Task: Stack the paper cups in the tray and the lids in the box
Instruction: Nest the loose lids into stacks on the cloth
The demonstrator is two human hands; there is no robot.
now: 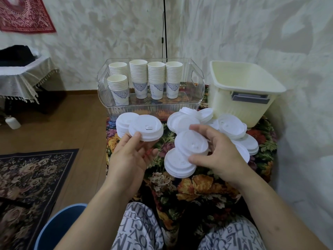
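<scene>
The left hand (129, 156) is turned palm up, its thumb and fingers pinching a small stack of white plastic lids (146, 129) by the near edge and holding it above the floral tablecloth (198, 192). A second lid stack (124, 123) sits just behind and to the left of the held one; whether the same hand supports it cannot be told. The right hand (218, 154) curls over a lid (191, 144) at the top of a loose pile, index finger on its far rim and thumb at its near rim, clamped around it. Under that lid lies another low stack of lids (177, 166), and more loose lids (232, 128) spread to the right, reaching the foot of the cream plastic box (248, 91), which stands open at the table's right rear. At the rear centre the clear ribbed tray (196, 92) holds 5 upright stacks of paper cups (155, 80), 4 in a back row and 1 shorter stack in front at the left. Patterned trousers (140, 228) show at the bottom, with a blue stool edge (59, 226) and a dark floral rug (34, 174) on the wooden floor to the left.
</scene>
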